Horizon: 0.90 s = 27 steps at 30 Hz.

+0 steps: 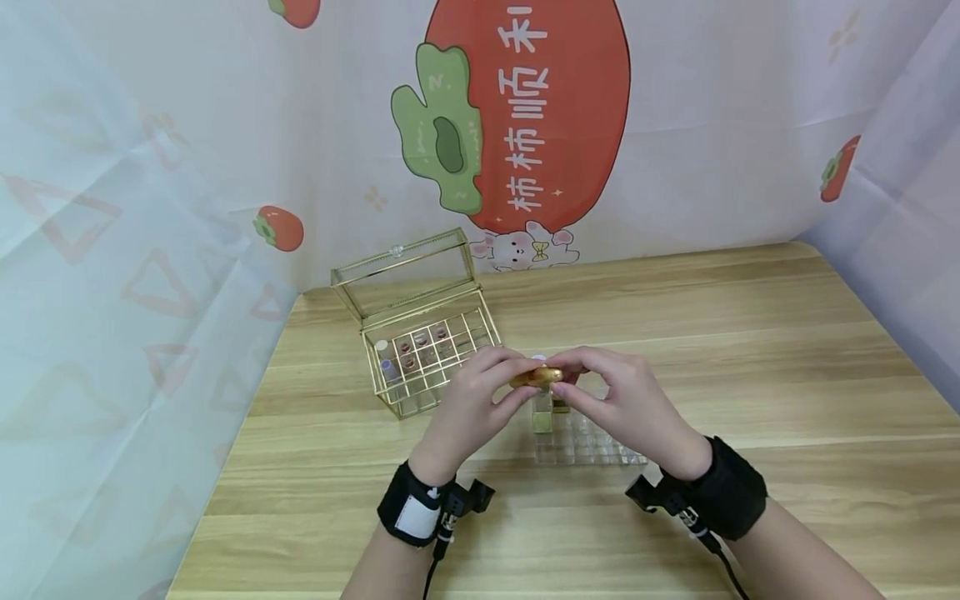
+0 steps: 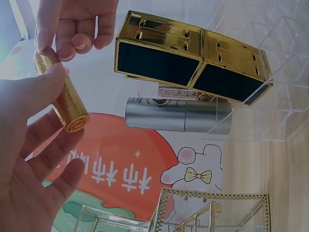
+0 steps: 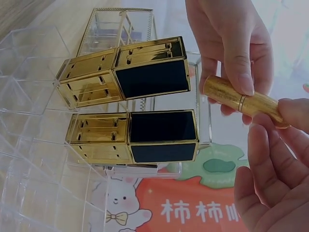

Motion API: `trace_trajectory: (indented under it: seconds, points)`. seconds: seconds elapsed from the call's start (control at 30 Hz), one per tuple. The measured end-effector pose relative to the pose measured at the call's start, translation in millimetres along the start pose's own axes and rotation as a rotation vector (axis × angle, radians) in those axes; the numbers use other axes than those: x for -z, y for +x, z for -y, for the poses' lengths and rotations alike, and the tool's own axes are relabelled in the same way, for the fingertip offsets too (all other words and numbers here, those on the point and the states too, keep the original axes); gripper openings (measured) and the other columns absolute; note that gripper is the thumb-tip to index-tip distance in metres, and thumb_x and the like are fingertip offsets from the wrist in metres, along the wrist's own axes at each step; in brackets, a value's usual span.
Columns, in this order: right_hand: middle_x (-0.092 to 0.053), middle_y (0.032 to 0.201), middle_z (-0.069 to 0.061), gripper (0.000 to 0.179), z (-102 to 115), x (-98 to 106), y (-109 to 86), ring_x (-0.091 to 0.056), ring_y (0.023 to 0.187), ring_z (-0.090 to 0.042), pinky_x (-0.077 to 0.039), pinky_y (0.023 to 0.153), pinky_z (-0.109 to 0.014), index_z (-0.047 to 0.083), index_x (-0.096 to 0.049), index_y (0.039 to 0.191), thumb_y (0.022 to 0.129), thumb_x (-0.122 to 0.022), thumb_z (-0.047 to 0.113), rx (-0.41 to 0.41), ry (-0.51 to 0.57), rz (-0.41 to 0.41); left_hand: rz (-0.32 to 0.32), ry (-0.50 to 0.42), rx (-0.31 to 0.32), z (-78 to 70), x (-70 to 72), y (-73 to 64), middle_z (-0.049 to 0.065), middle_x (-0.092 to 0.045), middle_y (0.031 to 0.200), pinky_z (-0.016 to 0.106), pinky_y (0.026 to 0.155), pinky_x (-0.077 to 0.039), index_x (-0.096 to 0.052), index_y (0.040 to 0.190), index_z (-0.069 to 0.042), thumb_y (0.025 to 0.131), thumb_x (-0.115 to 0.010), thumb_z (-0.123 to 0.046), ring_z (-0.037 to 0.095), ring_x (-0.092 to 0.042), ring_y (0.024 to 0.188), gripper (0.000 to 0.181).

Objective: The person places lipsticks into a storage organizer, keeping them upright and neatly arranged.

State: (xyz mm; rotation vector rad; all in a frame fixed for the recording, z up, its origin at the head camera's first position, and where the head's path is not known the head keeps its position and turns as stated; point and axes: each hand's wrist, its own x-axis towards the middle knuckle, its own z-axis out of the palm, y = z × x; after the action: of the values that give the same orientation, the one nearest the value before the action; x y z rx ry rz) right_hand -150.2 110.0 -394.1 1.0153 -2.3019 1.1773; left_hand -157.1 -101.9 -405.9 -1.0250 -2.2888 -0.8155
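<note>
Both hands hold one gold lipstick tube (image 1: 536, 377), level and just above the clear organizer. My left hand (image 1: 476, 396) pinches one end of the tube between thumb and fingers. From the other end, my right hand (image 1: 633, 404) grips it the same way. A fine seam rings the closed tube in the right wrist view, and its end disc shows an embossed mark in the left wrist view. Below stands a clear acrylic organizer (image 1: 592, 450) with small compartments. Upright in it are black and gold square lipsticks (image 3: 161, 128) and a silver tube (image 2: 157, 115).
Left of the organizer, a gold-framed glass box (image 1: 378, 383) stands with its lid (image 1: 408, 265) raised. Several small lipsticks (image 1: 422, 339) sit in its gridded compartments. A printed cloth (image 1: 697, 167) hangs behind the wooden table (image 1: 300, 500).
</note>
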Motion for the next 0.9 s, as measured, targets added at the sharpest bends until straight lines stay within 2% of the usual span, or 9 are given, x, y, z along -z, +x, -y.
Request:
trace_trajectory:
  seconds: [0.2,0.37,0.53,0.77,0.9]
  points:
    - [-0.072,0.089,0.002,0.023,-3,1,1.9,-0.059,0.081,-0.003,-0.055,0.070,-0.033,0.008,-0.069,0.104,0.081,-0.073,0.011,-0.012,0.019,0.003,-0.035,-0.020,0.013,5.5,2.6,-2.7,0.006,-0.067,0.098,0.027,0.077,-0.055,-0.071,0.103,-0.004,0.080,-0.075,-0.010,0.013,-0.057,0.093,0.025]
    - [-0.070,0.090,0.003,0.018,-8,3,0.0,-0.058,0.082,-0.003,-0.055,0.070,-0.032,0.008,-0.070,0.100,0.082,-0.073,0.011,-0.041,-0.010,0.000,-0.107,-0.033,0.044,15.8,7.0,-9.4,0.010,-0.068,0.099,0.030,0.079,-0.056,-0.066,0.106,0.000,0.080,-0.073,-0.007,0.015,-0.060,0.092,0.029]
    - [-0.068,0.089,0.005,0.018,-14,3,-3.5,-0.055,0.082,-0.004,-0.053,0.069,-0.030,0.009,-0.071,0.100,0.083,-0.072,0.014,-0.064,-0.051,0.026,-0.200,-0.015,0.097,28.4,18.2,-17.4,0.014,-0.068,0.094,0.037,0.076,-0.057,-0.064,0.104,0.004,0.079,-0.073,-0.004,0.019,-0.062,0.088,0.028]
    - [-0.069,0.093,0.001,0.023,-24,0,-8.5,-0.053,0.083,-0.008,-0.051,0.069,-0.032,0.009,-0.070,0.103,0.082,-0.073,0.016,-0.110,-0.068,0.079,-0.289,0.019,0.160,42.0,35.1,-25.6,0.016,-0.066,0.089,0.042,0.072,-0.057,-0.061,0.101,0.007,0.079,-0.070,0.004,0.024,-0.061,0.083,0.024]
    - [-0.068,0.095,0.003,0.026,-28,-2,-11.3,-0.053,0.083,-0.009,-0.051,0.069,-0.032,0.010,-0.070,0.103,0.080,-0.075,0.022,-0.149,-0.079,0.120,-0.326,0.033,0.200,48.8,42.5,-31.1,0.018,-0.065,0.089,0.045,0.070,-0.057,-0.060,0.101,0.009,0.077,-0.070,0.007,0.026,-0.060,0.083,0.027]
